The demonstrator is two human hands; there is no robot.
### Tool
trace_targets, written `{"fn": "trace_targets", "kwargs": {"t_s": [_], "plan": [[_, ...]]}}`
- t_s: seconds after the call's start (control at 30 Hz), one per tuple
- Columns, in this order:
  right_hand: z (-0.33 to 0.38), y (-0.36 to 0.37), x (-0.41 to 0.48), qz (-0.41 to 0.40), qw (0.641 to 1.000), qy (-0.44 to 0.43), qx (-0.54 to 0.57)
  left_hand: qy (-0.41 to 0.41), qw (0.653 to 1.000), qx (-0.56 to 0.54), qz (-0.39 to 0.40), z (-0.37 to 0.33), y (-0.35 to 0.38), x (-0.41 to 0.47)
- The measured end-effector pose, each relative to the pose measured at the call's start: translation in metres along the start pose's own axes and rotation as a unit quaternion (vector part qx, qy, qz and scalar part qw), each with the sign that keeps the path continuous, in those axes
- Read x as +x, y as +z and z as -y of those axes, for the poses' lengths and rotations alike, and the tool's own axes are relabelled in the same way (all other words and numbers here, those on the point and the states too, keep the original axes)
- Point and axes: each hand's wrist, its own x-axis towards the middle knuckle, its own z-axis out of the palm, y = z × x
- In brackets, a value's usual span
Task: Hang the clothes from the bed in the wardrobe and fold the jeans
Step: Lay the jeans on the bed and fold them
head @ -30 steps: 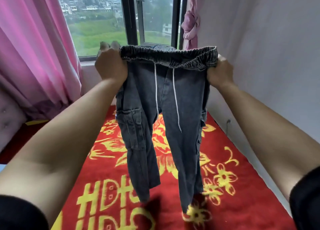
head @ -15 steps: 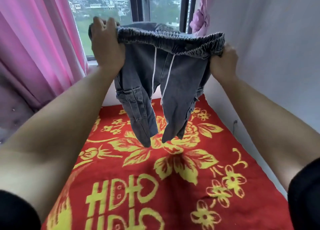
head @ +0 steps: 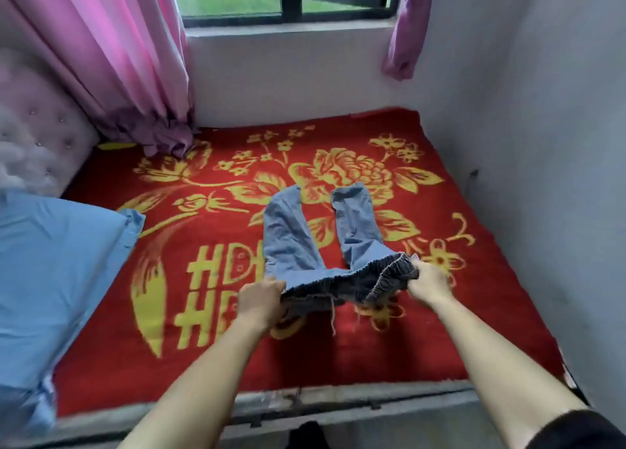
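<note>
Grey-blue jeans (head: 291, 242) with an elastic waistband lie on the red blanket (head: 474, 313) of the bed, their two legs spread apart and pointing toward the window. My left hand (head: 261, 299) grips the waistband's left end. My right hand (head: 428, 281) grips its right end. The waistband is lifted slightly off the blanket and a white drawstring dangles under it. No wardrobe is in view.
A blue pillow (head: 50, 279) lies at the bed's left side by a padded headboard (head: 37, 137). A pink curtain (head: 111, 59) hangs down onto the far left corner. White walls close the far and right sides. The bed's grey front edge (head: 338, 404) runs below my arms.
The jeans were held up in the air in front of the window; now both hands have swung them down so the legs lie flat on the blanket.
</note>
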Motion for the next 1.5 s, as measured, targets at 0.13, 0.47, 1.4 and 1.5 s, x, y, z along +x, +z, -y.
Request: {"fn": "trace_targets", "kwargs": {"t_s": [0.13, 0.47, 1.4, 1.5], "plan": [[-0.067, 0.043, -0.068, 0.115, 0.990, 0.010, -0.079, -0.003, 0.999, 0.001, 0.043, -0.032, 0.061, -0.080], [-0.149, 0.118, -0.186, 0.184, 0.978, -0.010, -0.093, -0.068, 0.997, 0.013, 0.044, -0.068, 0.119, -0.184], [-0.172, 0.202, -0.186, 0.131, 0.953, 0.019, -0.272, 0.032, 0.992, -0.003, 0.125, -0.023, 0.258, -0.184], [-0.153, 0.199, -0.170, 0.138, 0.937, -0.016, -0.321, 0.042, 0.989, 0.011, 0.139, -0.011, 0.251, -0.172]]}}
